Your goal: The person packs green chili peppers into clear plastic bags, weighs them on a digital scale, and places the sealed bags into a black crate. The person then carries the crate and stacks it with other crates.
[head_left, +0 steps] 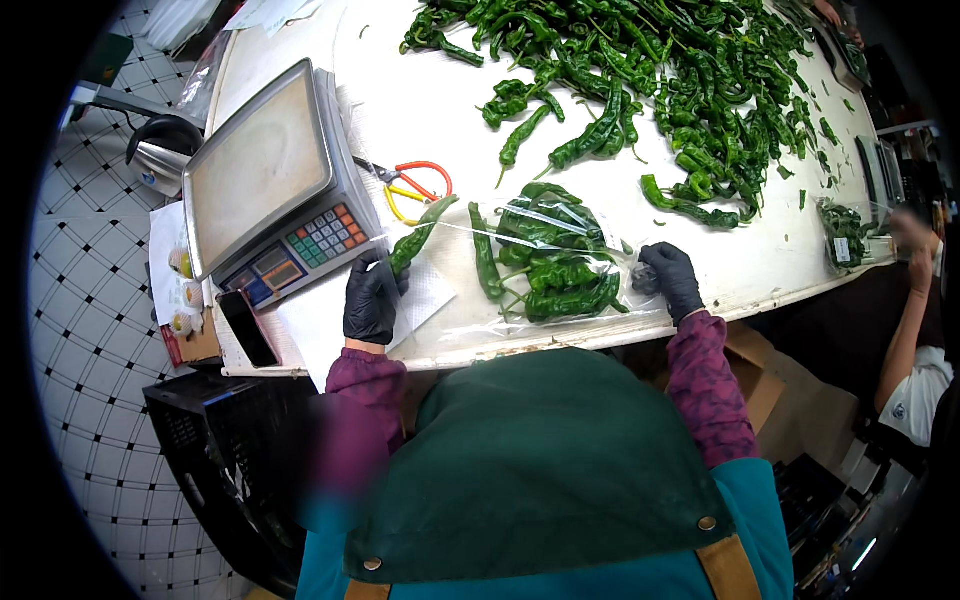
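Both of my hands wear black gloves. In my left hand (370, 298), beside the scale, a long green pepper (420, 236) points up and to the right between thumb and fingers. The fingers of my right hand (670, 280) are closed on the gathered right end of a clear plastic bag (625, 312). Several glossy green peppers (570, 285) fill the bag, which lies near the table's front edge. Its open side stretches toward my left hand; whether that hand also pinches the film is hard to make out.
A scale (270, 180) with a flat tray stands at the left. Scissors (415, 185) with red and yellow handles lie beside it, a phone (248, 328) in front. A large heap of peppers (690, 80) covers the far table. Another filled bag (840, 235) lies near a person at right.
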{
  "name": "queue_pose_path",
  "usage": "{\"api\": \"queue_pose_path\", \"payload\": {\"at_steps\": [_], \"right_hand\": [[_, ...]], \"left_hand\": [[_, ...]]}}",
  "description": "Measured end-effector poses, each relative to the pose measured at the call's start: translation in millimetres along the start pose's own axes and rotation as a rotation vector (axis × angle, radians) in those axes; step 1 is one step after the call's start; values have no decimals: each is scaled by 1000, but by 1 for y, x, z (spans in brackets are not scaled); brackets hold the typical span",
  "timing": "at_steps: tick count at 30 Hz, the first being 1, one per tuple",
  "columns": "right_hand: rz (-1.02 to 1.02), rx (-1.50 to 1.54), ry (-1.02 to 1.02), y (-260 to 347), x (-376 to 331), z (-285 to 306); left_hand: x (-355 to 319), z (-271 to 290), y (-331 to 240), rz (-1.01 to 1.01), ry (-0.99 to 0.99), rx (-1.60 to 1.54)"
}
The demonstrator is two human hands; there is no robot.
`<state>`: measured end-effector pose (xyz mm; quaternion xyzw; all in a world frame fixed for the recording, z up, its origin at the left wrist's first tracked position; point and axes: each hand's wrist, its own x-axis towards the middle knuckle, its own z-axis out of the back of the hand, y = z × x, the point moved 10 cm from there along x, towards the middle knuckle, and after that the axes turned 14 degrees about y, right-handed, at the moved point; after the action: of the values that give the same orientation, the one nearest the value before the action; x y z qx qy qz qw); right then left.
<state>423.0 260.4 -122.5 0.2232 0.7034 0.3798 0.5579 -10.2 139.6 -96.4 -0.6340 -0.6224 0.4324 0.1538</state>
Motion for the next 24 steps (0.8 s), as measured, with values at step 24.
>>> {"api": "queue_pose_path", "payload": {"at_steps": [24], "right_hand": [[48, -233, -4, 16, -9, -4]], "left_hand": [[26, -129, 50, 487, 693, 507]]}}
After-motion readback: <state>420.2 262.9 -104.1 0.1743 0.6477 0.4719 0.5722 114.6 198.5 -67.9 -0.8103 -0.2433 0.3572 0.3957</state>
